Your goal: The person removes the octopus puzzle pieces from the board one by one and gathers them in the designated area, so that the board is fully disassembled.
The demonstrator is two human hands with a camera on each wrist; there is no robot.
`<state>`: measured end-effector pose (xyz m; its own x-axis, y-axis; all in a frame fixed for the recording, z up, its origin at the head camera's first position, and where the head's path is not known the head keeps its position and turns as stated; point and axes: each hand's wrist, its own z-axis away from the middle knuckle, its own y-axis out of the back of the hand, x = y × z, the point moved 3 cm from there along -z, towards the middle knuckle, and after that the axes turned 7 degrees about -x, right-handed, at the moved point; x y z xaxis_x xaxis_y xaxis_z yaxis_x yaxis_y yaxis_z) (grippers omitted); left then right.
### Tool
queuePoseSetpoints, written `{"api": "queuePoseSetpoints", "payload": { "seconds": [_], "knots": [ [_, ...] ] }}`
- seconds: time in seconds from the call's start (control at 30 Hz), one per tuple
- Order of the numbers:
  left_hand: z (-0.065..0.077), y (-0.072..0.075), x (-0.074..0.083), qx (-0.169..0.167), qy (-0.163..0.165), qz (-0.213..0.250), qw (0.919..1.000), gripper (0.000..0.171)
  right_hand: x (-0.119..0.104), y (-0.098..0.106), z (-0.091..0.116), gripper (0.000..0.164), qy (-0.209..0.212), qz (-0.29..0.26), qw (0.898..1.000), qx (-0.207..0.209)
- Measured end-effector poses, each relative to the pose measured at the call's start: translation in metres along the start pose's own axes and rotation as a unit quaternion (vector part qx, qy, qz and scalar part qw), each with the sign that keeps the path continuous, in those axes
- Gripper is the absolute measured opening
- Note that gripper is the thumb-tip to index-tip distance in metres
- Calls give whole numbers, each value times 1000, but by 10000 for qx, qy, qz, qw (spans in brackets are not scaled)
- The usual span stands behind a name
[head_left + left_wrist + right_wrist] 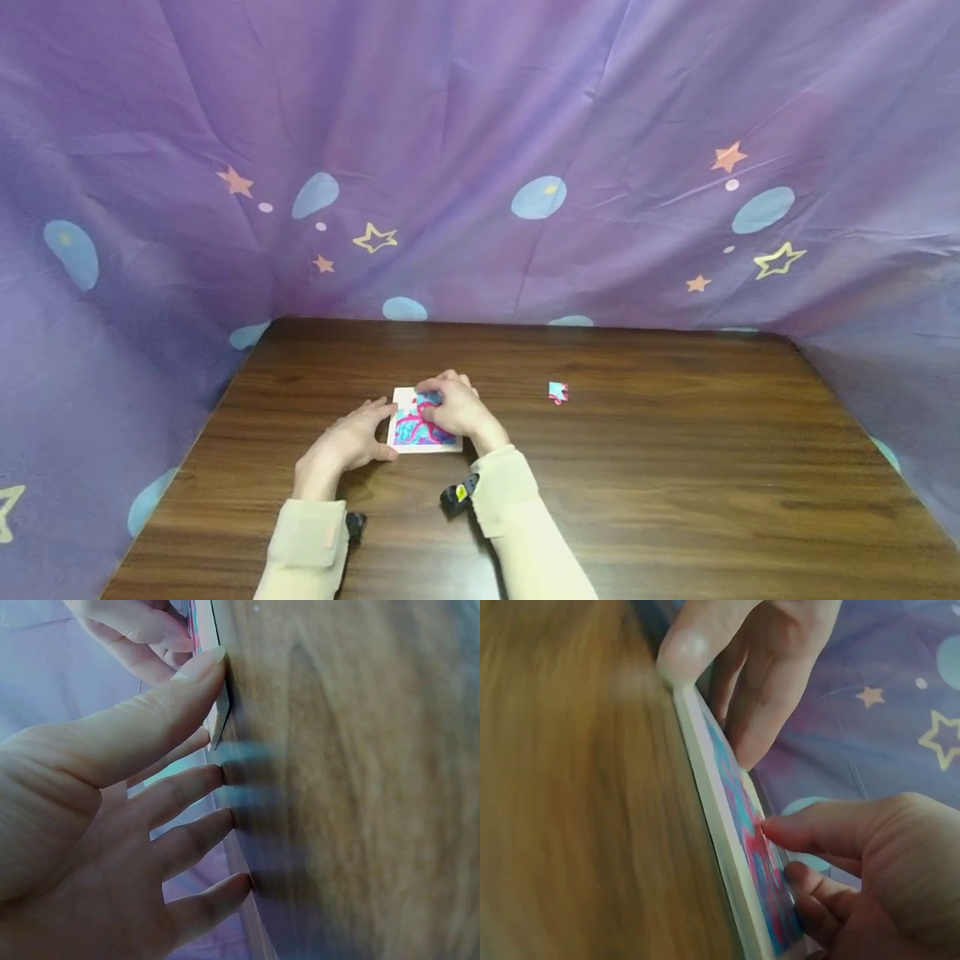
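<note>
A small jigsaw puzzle (424, 433) in a white frame lies on the table, its picture pink, blue and purple. A bare white patch shows at its upper left. My left hand (347, 437) rests at the frame's left side, thumb at the near corner. In the left wrist view that hand's fingers (187, 844) are spread and mostly straight, their tips on the table. My right hand (459, 406) reaches over the puzzle's right part, fingertips (776, 829) on its face. Whether they pinch a piece I cannot tell. A loose puzzle piece (557, 392), light blue and red, lies to the right.
The brown wooden table (675, 467) has a purple curtain (480, 167) with stars and blue ovals behind it and at its sides. Black wrist cameras (457, 497) sit below the cream sleeves (517, 508).
</note>
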<state>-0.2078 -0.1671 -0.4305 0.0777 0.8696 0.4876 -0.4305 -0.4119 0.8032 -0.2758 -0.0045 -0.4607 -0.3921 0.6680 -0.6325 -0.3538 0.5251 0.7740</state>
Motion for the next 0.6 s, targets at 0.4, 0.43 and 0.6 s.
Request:
{"api": "queuePoseSetpoints", "payload": {
  "seconds": [0.4, 0.43, 0.6],
  "knots": [
    [0, -1, -2, 66, 11, -4, 10000, 71, -3, 15, -17, 26, 254, 811, 9894, -1180],
    [0, -1, -2, 62, 5, -2, 10000, 71, -3, 15, -18, 25, 182, 815, 9888, -1238],
    [1, 0, 1, 45, -52, -19, 10000, 71, -5, 16, -20, 11, -48, 741, 9877, -1379]
  ]
}}
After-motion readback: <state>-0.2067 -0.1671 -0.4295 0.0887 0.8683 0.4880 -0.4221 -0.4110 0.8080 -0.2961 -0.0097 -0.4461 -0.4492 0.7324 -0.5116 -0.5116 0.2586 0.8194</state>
